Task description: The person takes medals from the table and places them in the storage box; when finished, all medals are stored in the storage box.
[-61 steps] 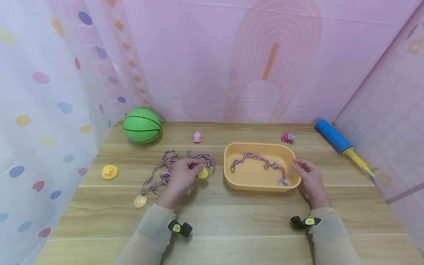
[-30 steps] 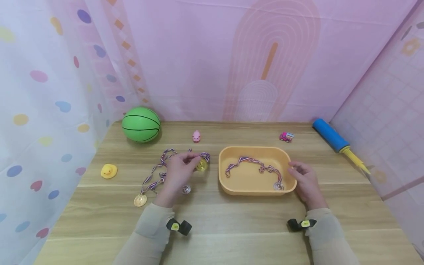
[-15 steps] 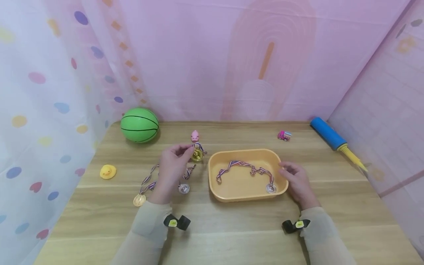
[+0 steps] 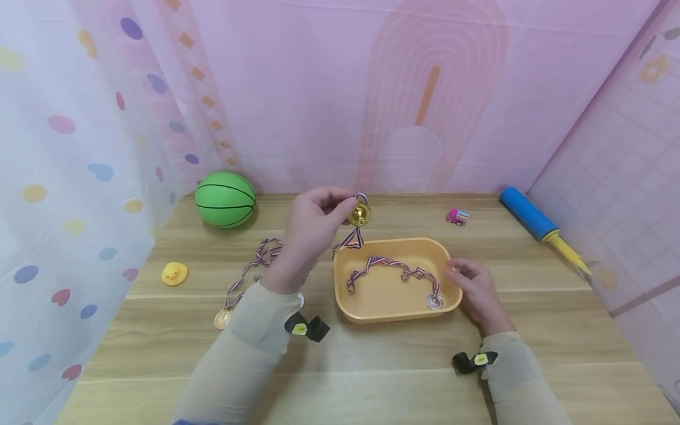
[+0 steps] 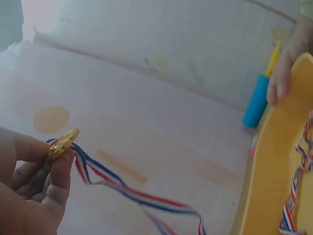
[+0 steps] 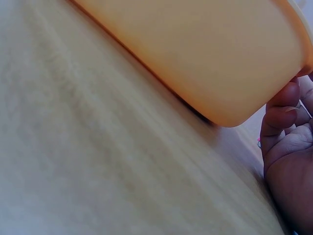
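My left hand (image 4: 319, 227) pinches a gold medal (image 4: 360, 213) between thumb and fingertips, raised above the far left rim of the yellow-orange basin (image 4: 393, 316). In the left wrist view the medal's striped ribbon (image 5: 142, 196) trails down from it. My right hand (image 4: 478, 292) grips the basin's right rim with curled fingers, also visible in the right wrist view. Inside the basin lies a silver medal (image 4: 434, 301) with its red, white and blue ribbon stretched across the bottom. Left of the basin, a gold medal (image 4: 222, 319) and tangled ribbons (image 4: 268, 251) are partly covered by my left arm.
A green ball (image 4: 225, 199) stands at the back left, with a yellow toy duck (image 4: 175, 273) nearer the left edge. Behind the basin sits a small pink toy truck (image 4: 457, 216). A blue hand pump (image 4: 531, 215) with a yellow end lies at the right.
My left hand has lifted the gold medal off the table and carried it up and right, its ribbon trailing. My right hand has shifted the basin left and nearer.
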A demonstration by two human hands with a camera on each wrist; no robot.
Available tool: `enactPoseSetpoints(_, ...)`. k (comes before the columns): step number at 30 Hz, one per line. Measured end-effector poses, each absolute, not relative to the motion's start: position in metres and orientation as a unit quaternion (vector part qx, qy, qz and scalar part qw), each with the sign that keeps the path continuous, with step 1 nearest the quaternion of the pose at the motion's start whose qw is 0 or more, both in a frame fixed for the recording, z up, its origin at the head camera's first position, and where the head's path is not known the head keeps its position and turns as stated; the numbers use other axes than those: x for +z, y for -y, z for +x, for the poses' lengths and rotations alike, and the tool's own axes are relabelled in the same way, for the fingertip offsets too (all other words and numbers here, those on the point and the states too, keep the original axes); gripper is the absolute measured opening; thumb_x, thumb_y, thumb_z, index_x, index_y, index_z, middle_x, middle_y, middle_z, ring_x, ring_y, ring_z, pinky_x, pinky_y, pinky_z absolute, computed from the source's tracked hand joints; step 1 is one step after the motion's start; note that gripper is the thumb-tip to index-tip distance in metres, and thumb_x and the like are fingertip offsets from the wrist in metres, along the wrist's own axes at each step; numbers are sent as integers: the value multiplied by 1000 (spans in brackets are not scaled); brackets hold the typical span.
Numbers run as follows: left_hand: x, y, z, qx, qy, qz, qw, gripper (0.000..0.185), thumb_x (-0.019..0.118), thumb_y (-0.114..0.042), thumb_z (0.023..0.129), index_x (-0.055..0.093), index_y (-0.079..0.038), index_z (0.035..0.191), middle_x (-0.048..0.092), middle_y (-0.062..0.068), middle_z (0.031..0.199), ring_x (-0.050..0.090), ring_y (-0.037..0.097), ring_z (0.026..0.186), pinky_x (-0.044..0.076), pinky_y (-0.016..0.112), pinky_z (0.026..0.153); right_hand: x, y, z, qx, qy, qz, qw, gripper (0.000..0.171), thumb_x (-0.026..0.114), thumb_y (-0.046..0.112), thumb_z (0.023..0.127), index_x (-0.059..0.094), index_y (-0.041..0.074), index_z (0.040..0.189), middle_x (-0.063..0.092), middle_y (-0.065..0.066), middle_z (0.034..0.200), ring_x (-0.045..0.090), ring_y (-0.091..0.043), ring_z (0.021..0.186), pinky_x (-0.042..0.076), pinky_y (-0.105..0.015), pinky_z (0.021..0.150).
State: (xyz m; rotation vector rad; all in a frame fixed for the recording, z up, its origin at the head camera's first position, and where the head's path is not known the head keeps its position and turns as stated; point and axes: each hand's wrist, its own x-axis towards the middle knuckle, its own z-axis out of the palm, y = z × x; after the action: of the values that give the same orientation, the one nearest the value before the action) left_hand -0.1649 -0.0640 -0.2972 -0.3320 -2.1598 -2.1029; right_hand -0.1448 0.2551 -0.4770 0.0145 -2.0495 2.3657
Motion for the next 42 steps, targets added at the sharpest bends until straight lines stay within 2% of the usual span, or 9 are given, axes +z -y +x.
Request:
enactPoseSetpoints(6, -289, 31, -171, -717, 682, -143, 13, 12, 66, -3, 89, 68, 4, 99, 68, 13, 93, 65, 20, 79, 56, 30, 73, -477, -255, -145, 763, 646, 7, 7, 18, 64, 1, 89, 70, 17, 95, 58, 2, 92, 51, -12, 89, 50, -19, 75)
enactPoseSetpoints(14, -301, -17, -183, -732, 666, -135, -52, 11, 66, -1, 89, 68, 4, 98, 67, 11, 90, 63, 17, 76, 56, 30, 71, -479, -250, -144, 774, 633, 13, 20, 25, 62, -5, 88, 71, 19, 92, 61, 2, 91, 53, -11, 87, 50, -21, 75)
enactPoseSetpoints(20, -311, -39, -190, -736, 662, -124, -60, 9, 67, -4, 89, 68, 1, 96, 67, 10, 90, 63, 17, 77, 57, 31, 73, -482, -248, -145, 776, 630, 21, 22, 24, 61, -6, 88, 71, 16, 94, 61, -1, 95, 53, -11, 89, 50, -21, 76)
enactPoseSetpoints(26, -333, -32, -191, -689, 714, -112, -52, 8, 68, -8, 89, 69, -3, 96, 68, 8, 92, 65, 21, 81, 57, 29, 71, -483, -249, -147, 775, 631, 31, 18, 22, 62, -5, 88, 70, 14, 95, 62, 0, 95, 54, -11, 87, 51, -21, 75)
enactPoseSetpoints(35, -391, -13, -187, -560, 818, -95, -93, 7, 70, -13, 87, 73, -8, 92, 68, 2, 83, 64, 16, 70, 55, 28, 63, -481, -253, -148, 767, 640, 30, 37, 24, 63, -6, 87, 71, 17, 92, 61, 3, 86, 52, -9, 81, 48, -18, 72)
enactPoseSetpoints(42, -408, -5, -180, -500, 854, -92, -114, 9, 70, -16, 86, 73, -8, 88, 67, -1, 78, 58, 12, 69, 49, 24, 60, -479, -253, -148, 765, 642, 22, 37, 25, 64, -6, 86, 71, 17, 91, 61, 4, 85, 52, -9, 81, 48, -18, 72)
